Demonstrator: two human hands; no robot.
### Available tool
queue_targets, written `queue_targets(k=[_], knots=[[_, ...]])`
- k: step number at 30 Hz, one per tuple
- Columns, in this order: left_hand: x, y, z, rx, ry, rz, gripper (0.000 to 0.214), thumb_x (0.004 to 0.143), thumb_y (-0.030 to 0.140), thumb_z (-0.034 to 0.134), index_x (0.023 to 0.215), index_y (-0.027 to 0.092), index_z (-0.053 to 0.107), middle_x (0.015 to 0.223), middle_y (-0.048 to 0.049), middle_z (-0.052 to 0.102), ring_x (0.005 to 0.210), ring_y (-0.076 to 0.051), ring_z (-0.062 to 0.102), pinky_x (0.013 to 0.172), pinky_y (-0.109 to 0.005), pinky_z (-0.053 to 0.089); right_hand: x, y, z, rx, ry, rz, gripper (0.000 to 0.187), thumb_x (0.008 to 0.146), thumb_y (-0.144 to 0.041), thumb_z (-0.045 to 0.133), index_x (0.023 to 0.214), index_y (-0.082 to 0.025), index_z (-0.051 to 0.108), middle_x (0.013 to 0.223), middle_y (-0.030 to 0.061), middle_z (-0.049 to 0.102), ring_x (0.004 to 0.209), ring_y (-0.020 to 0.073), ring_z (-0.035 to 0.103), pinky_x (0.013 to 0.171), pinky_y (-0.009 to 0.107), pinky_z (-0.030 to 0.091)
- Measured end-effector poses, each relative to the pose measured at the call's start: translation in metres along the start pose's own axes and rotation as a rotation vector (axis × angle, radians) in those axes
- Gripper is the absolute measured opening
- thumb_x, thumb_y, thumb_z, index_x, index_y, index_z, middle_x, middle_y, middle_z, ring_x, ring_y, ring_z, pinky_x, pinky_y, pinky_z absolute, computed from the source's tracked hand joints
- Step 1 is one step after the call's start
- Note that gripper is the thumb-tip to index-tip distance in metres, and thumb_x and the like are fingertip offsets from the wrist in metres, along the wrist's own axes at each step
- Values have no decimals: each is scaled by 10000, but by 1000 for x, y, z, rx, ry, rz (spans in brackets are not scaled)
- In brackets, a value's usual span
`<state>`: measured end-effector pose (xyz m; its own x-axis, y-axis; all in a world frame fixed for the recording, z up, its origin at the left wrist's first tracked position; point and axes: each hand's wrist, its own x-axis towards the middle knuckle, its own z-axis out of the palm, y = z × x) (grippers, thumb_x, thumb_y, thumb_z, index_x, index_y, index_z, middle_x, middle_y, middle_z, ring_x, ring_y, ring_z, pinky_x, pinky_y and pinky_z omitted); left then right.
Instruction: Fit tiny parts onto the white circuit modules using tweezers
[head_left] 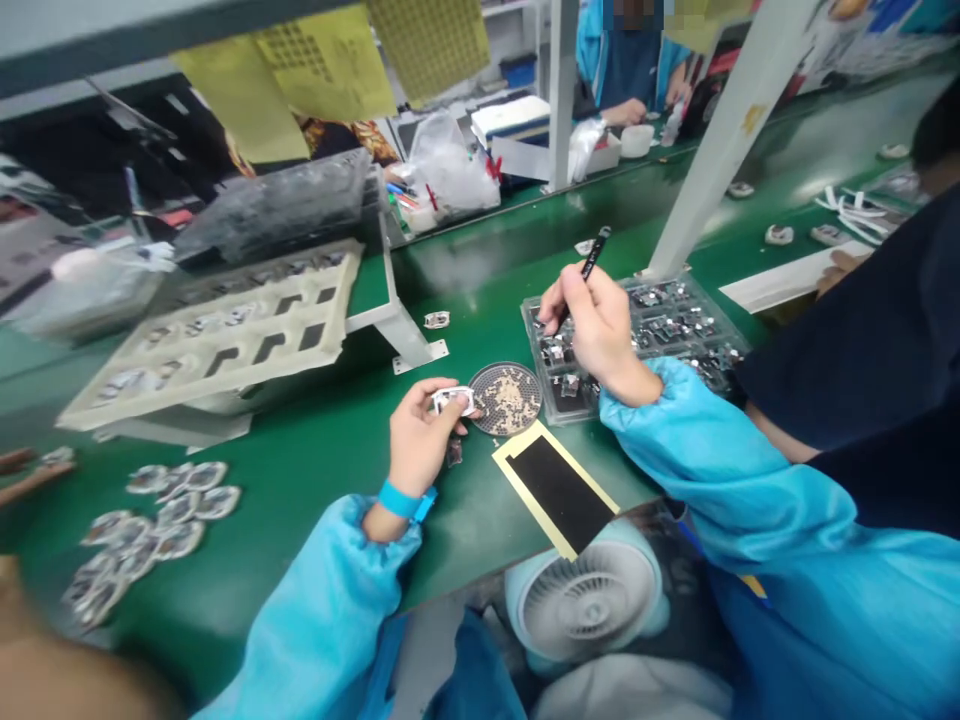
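Observation:
My left hand (421,436) is closed around a small white rounded part (453,400), held just above the green table beside a round dish of tiny pieces (505,398). My right hand (592,325) grips a black pen-like tool (595,256) in a pinch, its lower end down in a clear tray of small dark components (679,325). Both arms wear light blue sleeves, and a blue band sits on my left wrist.
A black pad with a yellow border (556,488) lies at the table's near edge, above a white fan (585,600). A beige moulded tray (217,335) stands on a rack at the left. Several flat oval parts (150,525) lie near left. A person in dark clothing is at the right.

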<state>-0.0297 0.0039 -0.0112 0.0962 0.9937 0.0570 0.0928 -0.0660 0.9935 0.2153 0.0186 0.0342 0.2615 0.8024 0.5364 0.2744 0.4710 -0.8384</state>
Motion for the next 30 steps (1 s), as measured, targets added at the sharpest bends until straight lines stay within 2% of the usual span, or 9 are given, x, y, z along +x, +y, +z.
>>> queue_targets(k=[2, 3, 7, 10, 14, 22, 25, 28, 30], knots=[[1, -1, 0, -40, -10, -15, 397, 773, 379, 852, 1022, 153, 641, 856, -71, 767, 601, -152, 713, 486, -203, 491, 11, 5, -7, -239, -9, 33, 445, 1071, -526, 375, 854, -207, 597, 727, 6, 649, 663, 134, 623, 660, 266, 481], [1, -2, 0, -59, -20, -26, 409, 774, 390, 852, 1023, 153, 630, 856, -79, 773, 593, -152, 710, 477, -201, 483, 15, 7, -11, -413, -75, 52, 431, 1065, -498, 399, 849, -202, 626, 742, 20, 665, 711, 153, 644, 686, 279, 477], [1, 0, 1, -83, -35, -85, 458, 756, 421, 863, 1040, 141, 639, 819, -96, 781, 527, -147, 683, 427, -192, 437, 19, 14, -24, -980, -501, 194, 243, 928, -405, 630, 833, -203, 726, 855, 78, 751, 849, 256, 707, 714, 330, 470], [-1, 3, 2, -67, -35, -78, 457, 756, 439, 859, 1045, 126, 692, 778, -94, 773, 525, -146, 680, 406, -179, 406, 14, 19, -27, -1053, -599, 232, 165, 817, -353, 749, 923, -228, 771, 960, 98, 779, 921, 309, 725, 739, 355, 489], [-3, 3, 3, -38, -31, -73, 411, 789, 475, 827, 1004, 136, 738, 734, -81, 754, 526, -145, 668, 380, -174, 379, 12, 21, -24, -1101, -617, 257, 234, 811, -331, 754, 1021, -229, 769, 1041, 121, 777, 1005, 336, 718, 812, 391, 512], [-5, 1, 5, -67, -42, -137, 409, 835, 524, 762, 986, 144, 752, 641, -58, 711, 414, -100, 542, 347, -182, 309, 15, 9, -33, -1032, -583, 198, 246, 828, -314, 769, 1052, -217, 746, 1072, 96, 778, 996, 298, 720, 818, 379, 525], [-5, -1, 5, -196, -65, -109, 393, 855, 492, 723, 1042, 147, 745, 678, -71, 726, 481, -116, 590, 387, -188, 317, 14, -1, -29, -709, -449, 142, 206, 824, -313, 775, 996, -199, 785, 1007, 79, 796, 954, 281, 732, 834, 387, 536], [-5, 1, 4, -265, -56, -72, 331, 813, 383, 738, 1047, 148, 732, 749, -73, 750, 551, -130, 636, 436, -201, 351, 5, -12, -13, -275, -469, 167, 224, 804, -389, 795, 918, -199, 823, 955, 68, 809, 937, 272, 746, 855, 397, 563], [-5, 3, 3, -261, -50, -57, 307, 766, 292, 746, 1034, 143, 731, 788, -69, 759, 569, -129, 643, 457, -208, 365, -6, -17, 0, -112, -496, 178, 235, 795, -415, 803, 917, -217, 835, 956, 64, 810, 933, 265, 749, 846, 401, 576]])
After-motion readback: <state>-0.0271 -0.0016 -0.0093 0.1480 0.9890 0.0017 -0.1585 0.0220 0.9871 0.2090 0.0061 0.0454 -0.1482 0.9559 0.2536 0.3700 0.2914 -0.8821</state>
